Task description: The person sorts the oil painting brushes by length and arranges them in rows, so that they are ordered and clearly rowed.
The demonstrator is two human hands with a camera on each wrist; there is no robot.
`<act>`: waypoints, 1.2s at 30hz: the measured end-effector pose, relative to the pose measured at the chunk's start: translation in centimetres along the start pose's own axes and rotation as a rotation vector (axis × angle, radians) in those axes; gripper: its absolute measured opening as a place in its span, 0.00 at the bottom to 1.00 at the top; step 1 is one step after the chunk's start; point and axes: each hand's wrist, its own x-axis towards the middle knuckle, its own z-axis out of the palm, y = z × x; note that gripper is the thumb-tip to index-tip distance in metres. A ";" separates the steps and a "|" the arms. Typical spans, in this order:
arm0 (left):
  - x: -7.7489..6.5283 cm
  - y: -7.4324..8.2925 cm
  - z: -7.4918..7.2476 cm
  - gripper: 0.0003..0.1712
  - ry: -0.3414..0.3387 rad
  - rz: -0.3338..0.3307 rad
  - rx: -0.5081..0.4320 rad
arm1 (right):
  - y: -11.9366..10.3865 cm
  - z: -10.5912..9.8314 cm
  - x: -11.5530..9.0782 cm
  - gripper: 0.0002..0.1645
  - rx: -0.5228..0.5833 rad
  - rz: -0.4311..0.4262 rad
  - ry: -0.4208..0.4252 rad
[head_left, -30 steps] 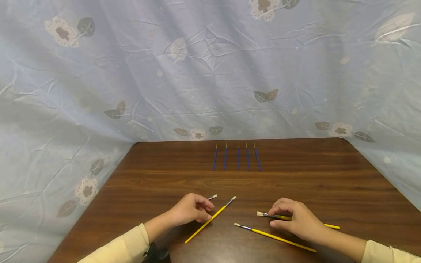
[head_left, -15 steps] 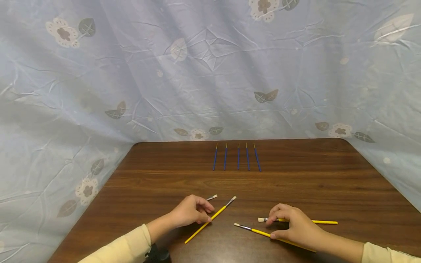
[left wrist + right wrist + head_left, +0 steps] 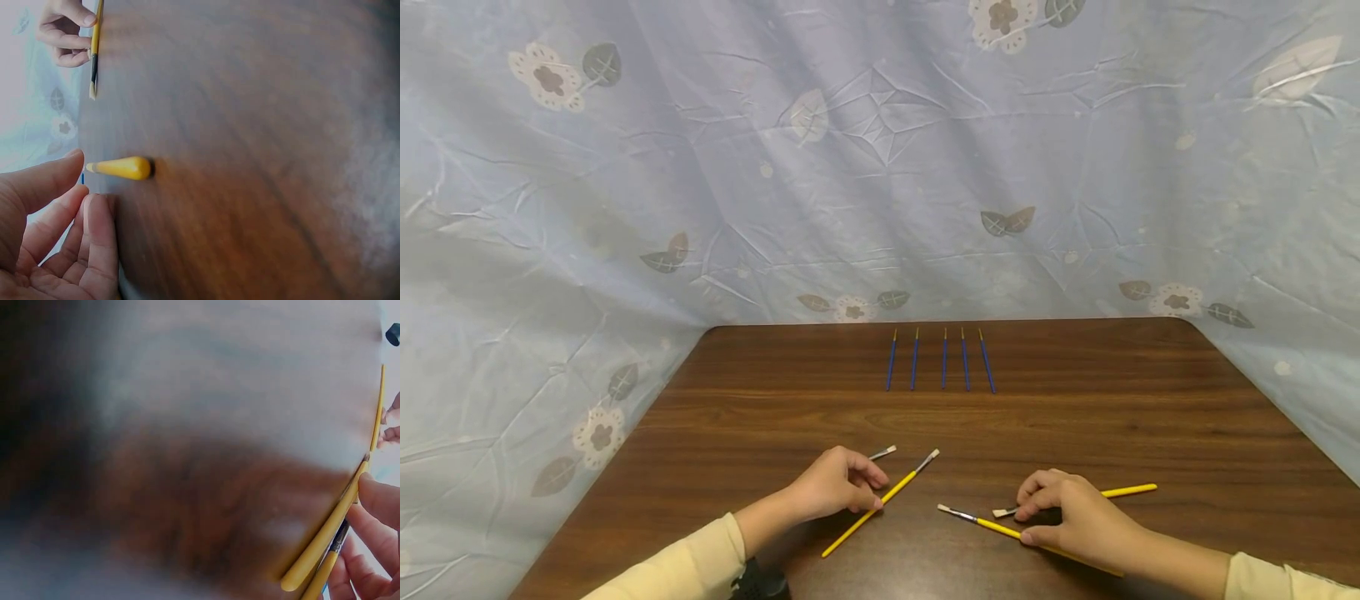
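Observation:
My left hand (image 3: 838, 482) is beside a yellow-handled paintbrush (image 3: 857, 533), its thumb at or near the handle. In the left wrist view, thumb and fingertips stay apart, with the yellow handle end (image 3: 131, 167) beyond them. A second paintbrush (image 3: 883, 452) is mostly hidden behind that hand; only its ferrule and pale bristles show. My right hand (image 3: 1078, 517) has its thumb at the nearer right paintbrush (image 3: 996, 527) and its bent fingers at the farther one (image 3: 1131, 491). A gap shows between thumb and fingers. The right wrist view shows both yellow handles (image 3: 325, 540) beside the fingers.
Several thin blue paintbrushes (image 3: 944, 362) lie side by side near the back edge of the brown wooden table (image 3: 760, 367). Patterned cloth (image 3: 880, 167) hangs behind the table. A black object (image 3: 763, 582) sits by the left wrist at the front.
The farther right paintbrush has swung round, its bristle end coming nearer and its handle end going farther away. My right hand has shifted slightly nearer. The left hand stays almost still.

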 end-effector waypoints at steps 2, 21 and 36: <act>0.0 0.0 0.0 0.12 -0.002 -0.004 0.000 | 0.1 -0.1 0.0 0.12 -0.001 0.001 -0.002; 0.0 0.1 0.3 0.14 0.008 -0.004 0.017 | 2.6 -2.4 -0.6 0.13 0.023 0.041 -0.037; -0.1 0.0 0.4 0.15 0.013 -0.004 0.004 | 7.1 -6.1 -1.9 0.10 -0.042 0.195 -0.006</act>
